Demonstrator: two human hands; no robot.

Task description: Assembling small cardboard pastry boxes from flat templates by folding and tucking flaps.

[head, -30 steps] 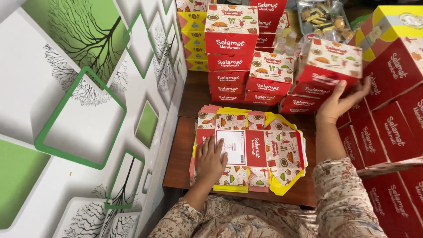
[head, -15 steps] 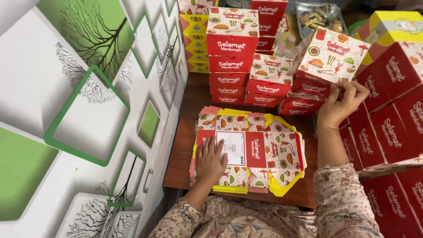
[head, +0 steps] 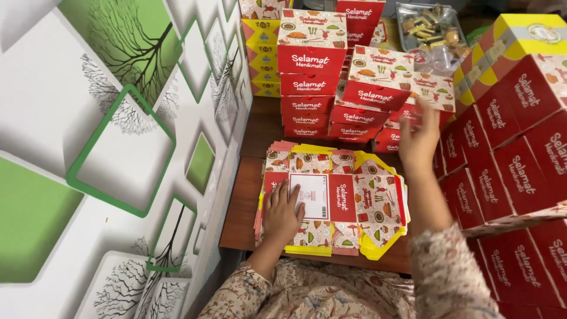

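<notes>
My left hand [head: 282, 214] lies flat, fingers spread, on the left part of a stack of unfolded red, yellow and patterned cardboard box blanks [head: 348, 201] on the brown wooden table [head: 245, 215]. My right hand [head: 418, 140] is raised above the table, fingers apart and slightly blurred, holding nothing. It hovers just below a folded red box with a patterned lid [head: 436, 93] that rests tilted on the low pile of folded boxes [head: 360, 127] behind the blanks.
Taller stacks of folded red boxes [head: 310, 77] stand at the back. More red boxes [head: 520, 153] are piled along the right. Yellow boxes [head: 260, 59] sit at the back left, a clear tray of snacks [head: 428, 26] behind. A patterned white and green wall [head: 118, 147] borders the left.
My right hand held a folded box near the right-hand stacks, set it on the pile behind the blanks, and has now let go and drawn back. My left hand stayed put.
</notes>
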